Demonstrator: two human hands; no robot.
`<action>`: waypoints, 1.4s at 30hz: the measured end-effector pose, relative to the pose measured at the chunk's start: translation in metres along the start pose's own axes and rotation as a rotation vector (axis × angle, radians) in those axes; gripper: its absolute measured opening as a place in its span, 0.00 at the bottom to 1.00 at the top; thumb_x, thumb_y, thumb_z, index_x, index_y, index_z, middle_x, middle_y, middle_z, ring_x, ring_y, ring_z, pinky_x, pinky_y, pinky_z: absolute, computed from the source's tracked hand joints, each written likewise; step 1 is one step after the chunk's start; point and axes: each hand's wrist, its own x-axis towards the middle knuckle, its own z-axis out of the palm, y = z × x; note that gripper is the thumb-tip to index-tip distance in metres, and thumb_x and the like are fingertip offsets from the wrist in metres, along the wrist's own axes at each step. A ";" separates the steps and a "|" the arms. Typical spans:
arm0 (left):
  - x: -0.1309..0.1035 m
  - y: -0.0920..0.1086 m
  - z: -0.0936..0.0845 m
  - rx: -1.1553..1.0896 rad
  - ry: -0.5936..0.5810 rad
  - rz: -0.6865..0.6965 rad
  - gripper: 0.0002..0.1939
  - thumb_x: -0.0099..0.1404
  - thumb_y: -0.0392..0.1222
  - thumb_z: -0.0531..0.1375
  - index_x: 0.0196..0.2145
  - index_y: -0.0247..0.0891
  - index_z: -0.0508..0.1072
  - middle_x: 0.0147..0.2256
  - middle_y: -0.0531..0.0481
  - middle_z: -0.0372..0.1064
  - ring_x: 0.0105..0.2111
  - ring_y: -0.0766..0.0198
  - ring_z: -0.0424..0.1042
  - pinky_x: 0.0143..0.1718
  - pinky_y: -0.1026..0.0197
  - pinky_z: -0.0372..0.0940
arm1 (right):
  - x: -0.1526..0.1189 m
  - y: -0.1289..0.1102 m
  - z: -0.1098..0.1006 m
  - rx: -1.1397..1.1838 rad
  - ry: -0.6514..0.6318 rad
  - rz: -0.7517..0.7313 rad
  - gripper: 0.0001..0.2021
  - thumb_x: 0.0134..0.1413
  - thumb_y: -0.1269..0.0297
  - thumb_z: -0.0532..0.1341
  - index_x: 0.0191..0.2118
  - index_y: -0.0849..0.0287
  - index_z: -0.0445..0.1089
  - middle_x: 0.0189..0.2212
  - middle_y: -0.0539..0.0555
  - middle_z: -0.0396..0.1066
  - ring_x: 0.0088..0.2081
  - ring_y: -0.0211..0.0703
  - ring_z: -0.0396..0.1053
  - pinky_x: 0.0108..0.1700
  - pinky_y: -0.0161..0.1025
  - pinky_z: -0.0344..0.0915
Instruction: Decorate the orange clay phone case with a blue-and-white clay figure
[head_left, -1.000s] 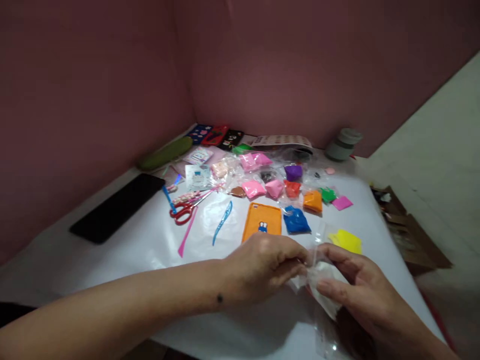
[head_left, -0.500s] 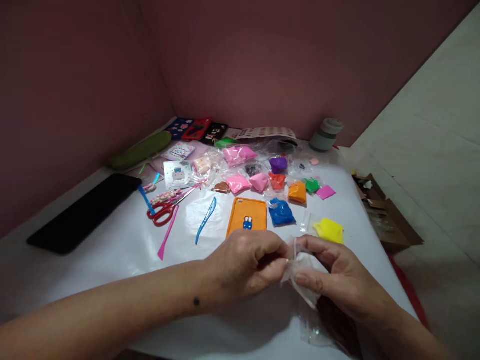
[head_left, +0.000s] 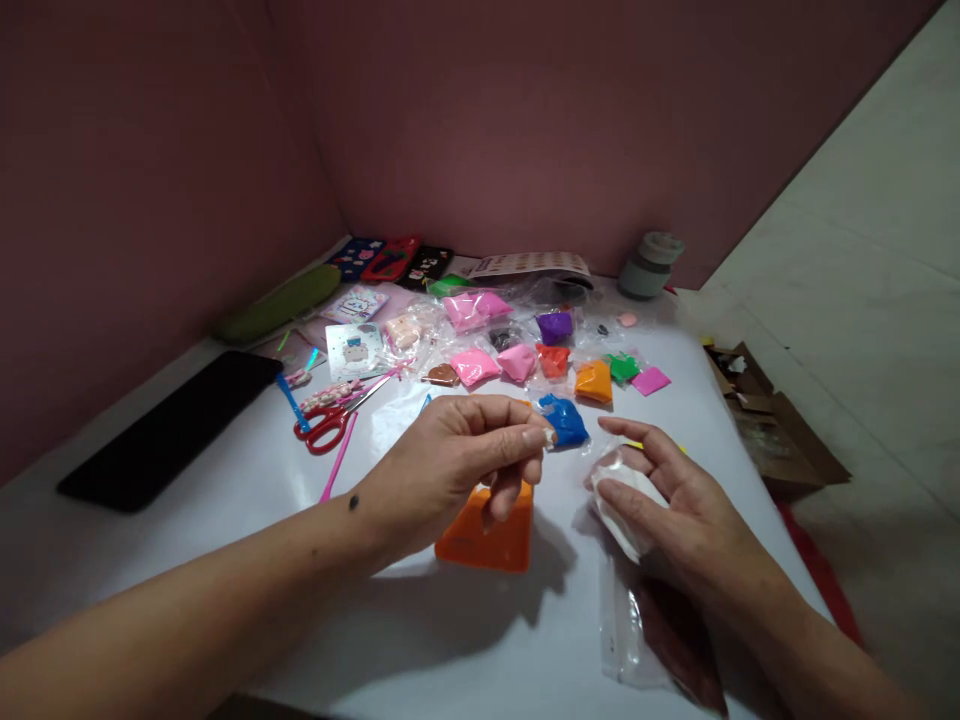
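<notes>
My left hand point(head_left: 480, 455) is raised over the orange phone case point(head_left: 487, 535), covering much of it. Its thumb and forefinger pinch a small bit of white clay point(head_left: 550, 437). To the right, my right hand point(head_left: 675, 500) grips a clear packet of white clay point(head_left: 628, 508), thumb on top. The hands are apart. Under the right hand lies a clear zip bag point(head_left: 622, 630) with something dark red-brown in it. A blue clay packet point(head_left: 564, 420) sits just beyond the left fingertips. Only a sliver of the yellow packet shows behind the right fingers.
Red-handled scissors point(head_left: 326, 425), a pink modelling tool point(head_left: 340, 458) and a black tablet-like slab point(head_left: 169, 430) lie on the left. Several coloured clay packets, including an orange one point(head_left: 594, 381), spread across the back. A lidded jar point(head_left: 649, 267) stands back right; a cardboard box point(head_left: 784, 430) is beyond the table edge.
My left hand has pulled away from the packet, up and left over the phone case, with a bit of white clay in its fingers. My right hand keeps the packet, its fingers slightly more spread.
</notes>
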 end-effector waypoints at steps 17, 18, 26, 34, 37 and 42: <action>-0.005 -0.011 0.011 -0.100 -0.085 -0.206 0.06 0.60 0.37 0.62 0.27 0.33 0.72 0.19 0.55 0.68 0.11 0.77 0.59 0.11 0.74 0.54 | -0.024 -0.034 0.008 -0.309 0.094 -0.559 0.19 0.57 0.68 0.62 0.54 0.48 0.68 0.38 0.51 0.71 0.40 0.42 0.69 0.42 0.39 0.66; -0.006 -0.012 0.013 -0.089 -0.087 -0.204 0.06 0.59 0.37 0.62 0.26 0.33 0.72 0.18 0.55 0.67 0.11 0.77 0.58 0.11 0.75 0.53 | -0.024 -0.036 0.010 -0.322 0.048 -0.581 0.19 0.57 0.69 0.63 0.54 0.48 0.69 0.36 0.51 0.72 0.38 0.42 0.69 0.40 0.38 0.66; -0.010 -0.011 0.015 -0.042 -0.131 -0.163 0.07 0.59 0.38 0.61 0.25 0.32 0.72 0.13 0.55 0.64 0.11 0.74 0.58 0.13 0.73 0.54 | -0.019 -0.047 0.013 -0.211 0.060 -0.549 0.11 0.55 0.72 0.64 0.42 0.51 0.78 0.31 0.49 0.76 0.33 0.39 0.71 0.37 0.36 0.67; -0.023 0.008 0.020 0.308 -0.133 -0.106 0.08 0.61 0.38 0.59 0.25 0.34 0.70 0.20 0.54 0.66 0.14 0.73 0.61 0.14 0.71 0.54 | 0.001 -0.064 0.003 0.161 0.250 -0.468 0.03 0.51 0.66 0.67 0.28 0.53 0.74 0.24 0.45 0.72 0.27 0.36 0.69 0.31 0.35 0.68; -0.026 -0.007 0.033 0.636 -0.188 -0.109 0.03 0.60 0.34 0.55 0.32 0.36 0.69 0.22 0.55 0.67 0.15 0.71 0.64 0.15 0.69 0.54 | 0.015 -0.060 0.002 0.215 0.328 -0.516 0.05 0.51 0.66 0.66 0.26 0.54 0.72 0.23 0.46 0.69 0.25 0.36 0.67 0.30 0.36 0.67; -0.014 -0.048 0.057 0.774 -0.114 -0.004 0.13 0.56 0.38 0.61 0.39 0.38 0.64 0.23 0.53 0.67 0.19 0.65 0.65 0.19 0.65 0.53 | 0.036 -0.034 -0.010 0.218 0.518 -0.559 0.05 0.52 0.63 0.65 0.28 0.56 0.71 0.22 0.46 0.69 0.24 0.36 0.66 0.29 0.37 0.67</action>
